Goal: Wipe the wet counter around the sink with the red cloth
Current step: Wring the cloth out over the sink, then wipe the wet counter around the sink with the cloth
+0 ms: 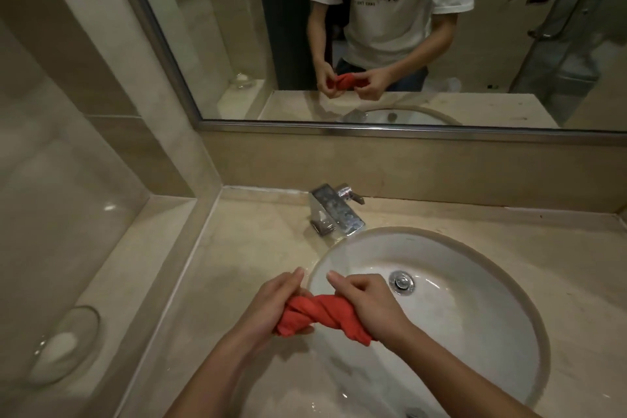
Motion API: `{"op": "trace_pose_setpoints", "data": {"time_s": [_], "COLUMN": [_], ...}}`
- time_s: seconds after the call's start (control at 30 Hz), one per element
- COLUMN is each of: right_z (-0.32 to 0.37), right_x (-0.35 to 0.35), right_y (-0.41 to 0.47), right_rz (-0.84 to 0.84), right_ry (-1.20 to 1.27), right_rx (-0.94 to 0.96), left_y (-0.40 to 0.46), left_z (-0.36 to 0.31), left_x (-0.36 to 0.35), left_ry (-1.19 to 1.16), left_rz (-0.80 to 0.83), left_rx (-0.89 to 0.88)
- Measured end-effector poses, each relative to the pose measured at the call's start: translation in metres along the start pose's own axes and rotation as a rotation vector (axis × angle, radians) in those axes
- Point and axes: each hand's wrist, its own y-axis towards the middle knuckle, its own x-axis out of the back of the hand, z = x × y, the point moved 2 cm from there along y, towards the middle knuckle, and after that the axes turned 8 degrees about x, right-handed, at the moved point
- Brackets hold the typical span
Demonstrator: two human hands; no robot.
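The red cloth [322, 317] is twisted up tight like a rope, with folds winding round it. It is held in the air over the left rim of the white sink [475, 332], near the front edge of the counter [244, 248]. The left hand [271, 302] grips one end of the cloth with curled fingers. The right hand [366, 302] grips the other end the same way. Loose red corners stick out below each hand. The shiny faucet [336, 210] stands at the back edge of the counter, behind the sink. A glass soap dish [61, 346] with white soap sits on a ledge to the left. The mirror [373, 34] shows both hands and the cloth.
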Motion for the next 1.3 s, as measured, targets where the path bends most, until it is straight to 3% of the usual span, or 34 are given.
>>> {"op": "trace_pose_setpoints", "data": {"time_s": [0.1, 0.23, 0.33, 0.5, 0.77, 0.87, 1.0, 1.3], "right_z": [-0.001, -0.004, -0.006, -0.003, 0.016, 0.022, 0.024, 0.023], "right_x": [-0.021, -0.040, -0.054, -0.081, -0.109, -0.106, -0.102, -0.102], "right_y": [0.010, 0.023, 0.033, 0.040, 0.044, 0.045, 0.047, 0.067], "right_rz": [-0.062, -0.101, -0.109, 0.083, 0.229, 0.292, 0.218, 0.289], "right_ry": [0.020, -0.083, -0.151, -0.220, -0.027, -0.038, -0.018, 0.067], "right_rx": [0.074, 0.061, -0.037, -0.110, -0.169, -0.167, -0.133, -0.215], "left_y": [-0.004, -0.003, -0.003, -0.005, 0.000, 0.002, 0.001, 0.008], "left_z": [-0.004, -0.004, -0.005, -0.009, -0.004, -0.004, -0.011, -0.017], "left_x": [0.020, 0.052, 0.072, 0.103, 0.127, 0.144, 0.164, 0.175], "left_ry": [0.233, 0.431, 0.385, 0.364, 0.475, 0.475, 0.370, 0.513], "left_rz": [-0.058, -0.105, -0.059, 0.100, 0.271, 0.237, 0.158, 0.089], "left_rx": [0.115, 0.021, -0.028, -0.132, -0.113, -0.175, -0.238, -0.281]}}
